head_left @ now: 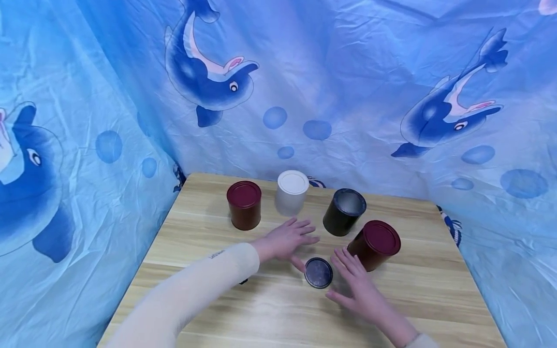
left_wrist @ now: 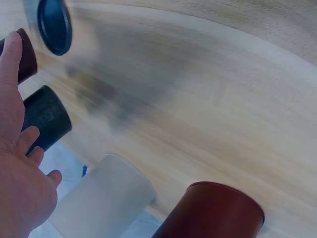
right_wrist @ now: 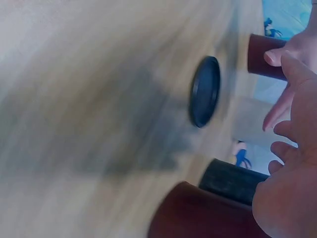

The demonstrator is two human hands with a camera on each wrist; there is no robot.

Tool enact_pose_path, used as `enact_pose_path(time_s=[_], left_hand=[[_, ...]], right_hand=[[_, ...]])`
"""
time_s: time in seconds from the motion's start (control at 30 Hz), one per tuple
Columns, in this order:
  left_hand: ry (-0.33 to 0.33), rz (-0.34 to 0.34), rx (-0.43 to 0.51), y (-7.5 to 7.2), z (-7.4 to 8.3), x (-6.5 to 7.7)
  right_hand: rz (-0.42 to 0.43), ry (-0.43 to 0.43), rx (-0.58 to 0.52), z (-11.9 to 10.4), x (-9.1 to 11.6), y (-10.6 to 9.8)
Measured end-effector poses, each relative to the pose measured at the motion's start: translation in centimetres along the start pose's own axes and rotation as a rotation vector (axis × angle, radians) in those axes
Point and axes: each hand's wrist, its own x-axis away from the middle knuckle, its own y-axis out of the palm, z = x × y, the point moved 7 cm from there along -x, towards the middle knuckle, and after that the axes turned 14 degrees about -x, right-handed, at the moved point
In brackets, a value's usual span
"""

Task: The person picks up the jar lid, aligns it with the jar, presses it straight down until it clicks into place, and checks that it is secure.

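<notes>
A round black lid [head_left: 318, 273] lies on the wooden table between both hands. My left hand [head_left: 288, 240] hovers at its upper left with fingers spread, the thumb tip right at the lid's edge in the head view. On the other side my right hand [head_left: 356, 285] has its fingers stretched out and grips nothing. Just beyond them stands a black canister [head_left: 338, 221], its top grey inside a dark rim. A dark red canister [head_left: 369, 252] with a red lid is close to the right fingertips. In the left wrist view the black lid [left_wrist: 54, 26] appears near the top edge.
At the back stand a white canister [head_left: 290, 199] with a white lid and, left of it, another dark red canister [head_left: 245, 212]. The wooden table [head_left: 435, 290] meets a blue dolphin-printed cloth [head_left: 357, 96] at the back and sides.
</notes>
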Motion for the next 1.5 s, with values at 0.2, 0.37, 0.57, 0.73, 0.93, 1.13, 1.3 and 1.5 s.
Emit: enact_pose_path(time_s=[0.2,0.37,0.57,0.73,0.93,1.13,1.3,1.5], left_hand=[[0.004,-0.056,-0.001,1.4,0.2,0.2],[0.006,-0.058,0.012,2.1,0.5,0.3],[0.000,-0.069,0.030,2.6,0.9,0.2],[-0.009,-0.081,0.021,3.0,1.0,0.2],[-0.002,-0.084,0.007,3.7,1.2,0.2],[0.004,-0.069,-0.024,4.3,1.3,-0.1],[0.010,-0.050,-0.044,4.5,1.5,-0.4],[0.024,-0.043,-0.054,4.6,1.9,-0.3]], right_hand=[[-0.022,0.094,0.008,1.3,0.5,2.2],[-0.039,0.168,-0.010,2.1,0.5,3.4],[-0.048,0.225,-0.002,3.1,0.4,4.3],[-0.066,0.267,0.003,4.2,0.5,4.8],[-0.086,0.283,0.037,5.1,0.6,5.1],[-0.106,0.292,0.064,5.7,0.7,5.4],[-0.100,0.266,0.081,6.0,0.6,5.5],[-0.083,0.230,0.082,6.1,0.6,5.5]])
